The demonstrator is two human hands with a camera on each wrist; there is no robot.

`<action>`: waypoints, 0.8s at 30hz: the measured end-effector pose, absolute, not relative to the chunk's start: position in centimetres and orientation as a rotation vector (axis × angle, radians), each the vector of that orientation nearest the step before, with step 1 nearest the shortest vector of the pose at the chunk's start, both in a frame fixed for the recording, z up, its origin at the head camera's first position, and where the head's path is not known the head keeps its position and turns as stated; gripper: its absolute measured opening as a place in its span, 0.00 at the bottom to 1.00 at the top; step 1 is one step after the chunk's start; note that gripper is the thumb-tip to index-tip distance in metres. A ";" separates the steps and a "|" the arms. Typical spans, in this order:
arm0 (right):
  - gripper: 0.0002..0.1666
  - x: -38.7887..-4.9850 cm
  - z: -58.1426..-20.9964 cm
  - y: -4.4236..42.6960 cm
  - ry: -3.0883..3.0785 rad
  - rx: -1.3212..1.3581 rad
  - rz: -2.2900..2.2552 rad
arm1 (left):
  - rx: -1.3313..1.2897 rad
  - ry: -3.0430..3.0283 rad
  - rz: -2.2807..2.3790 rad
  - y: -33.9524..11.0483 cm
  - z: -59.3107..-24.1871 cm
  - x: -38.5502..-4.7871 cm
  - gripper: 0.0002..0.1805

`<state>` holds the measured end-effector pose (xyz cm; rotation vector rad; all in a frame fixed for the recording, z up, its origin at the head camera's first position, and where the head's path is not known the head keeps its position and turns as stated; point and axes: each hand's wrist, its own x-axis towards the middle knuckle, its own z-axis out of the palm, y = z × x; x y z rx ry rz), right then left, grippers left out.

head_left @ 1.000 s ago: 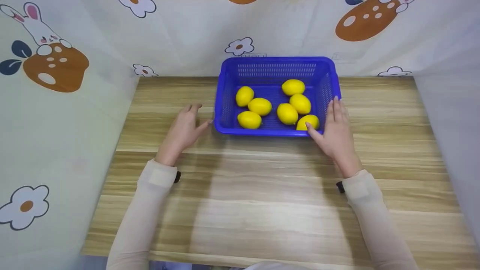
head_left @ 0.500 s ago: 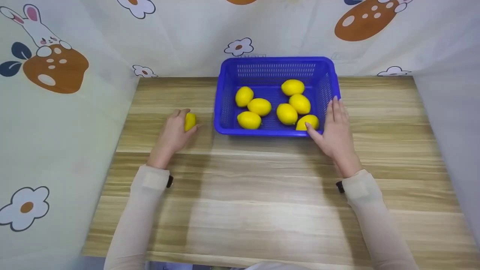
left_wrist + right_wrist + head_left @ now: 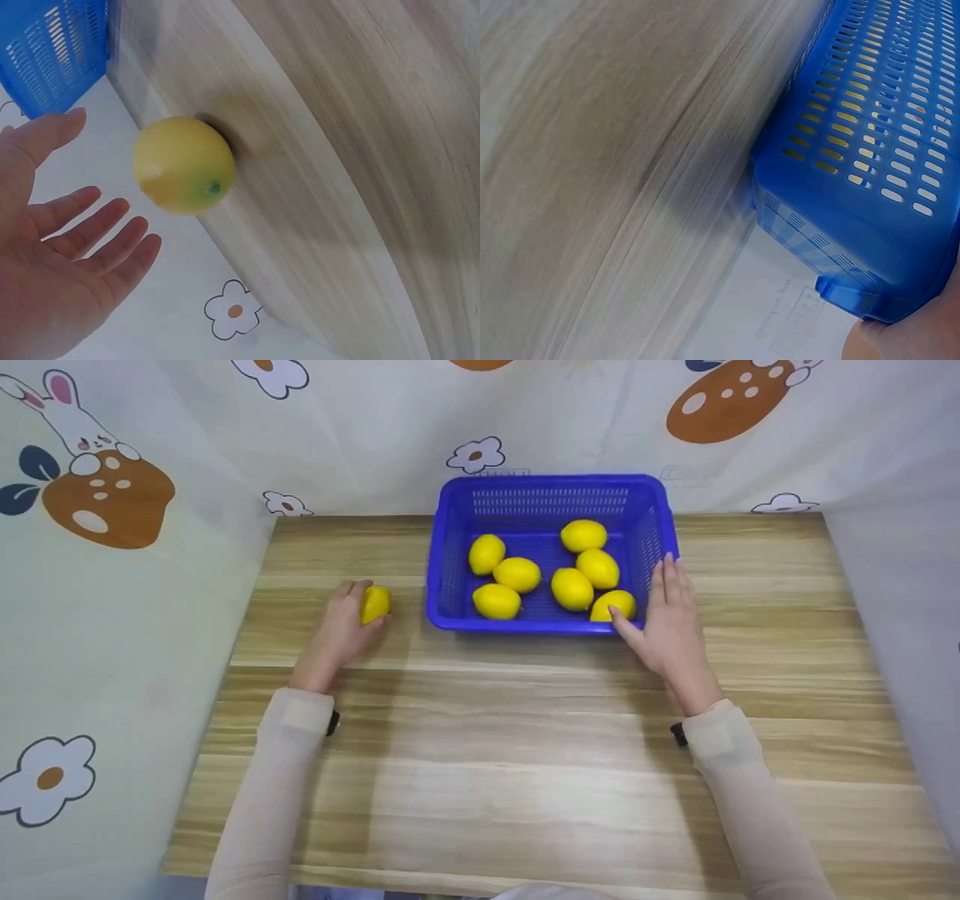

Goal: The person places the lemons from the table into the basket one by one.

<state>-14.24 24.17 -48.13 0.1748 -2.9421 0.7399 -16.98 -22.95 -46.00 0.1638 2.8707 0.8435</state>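
Observation:
Near the left side of the blue basket (image 3: 525,627), my left hand (image 3: 341,626) is beside a yellow lemon (image 3: 377,604) on the table. The left wrist view shows the left hand (image 3: 71,262) with its fingers spread loosely and a gap between them and the lemon (image 3: 184,166). My right hand (image 3: 673,634) rests at the basket's front right corner, fingers straight along the right rim, thumb reaching over the front rim by a lemon (image 3: 619,601). Only a bit of the right hand (image 3: 922,330) shows at the basket (image 3: 847,202) in the right wrist view.
Several more lemons lie in the basket, one group on the left (image 3: 497,601) and another on the right (image 3: 572,589). The wooden table (image 3: 525,780) meets a patterned cloth wall (image 3: 360,442) behind the basket and at the left.
My left hand has moved left, away from the basket, and the lemon beside it has come into sight. The right hand has stayed at the basket's corner.

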 end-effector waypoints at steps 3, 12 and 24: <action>0.59 -14.2 -48.1 24.2 -2.939 0.172 0.739 | 0.167 2.854 0.859 -23.2 -46.3 -17.4 0.37; 0.59 -14.2 -48.2 24.2 -2.936 0.162 0.748 | 0.199 2.847 0.889 -24.0 -47.2 -18.2 0.38; 0.59 -14.3 -48.2 24.2 -2.950 0.153 0.742 | 0.213 2.827 0.932 -24.9 -49.0 -19.0 0.42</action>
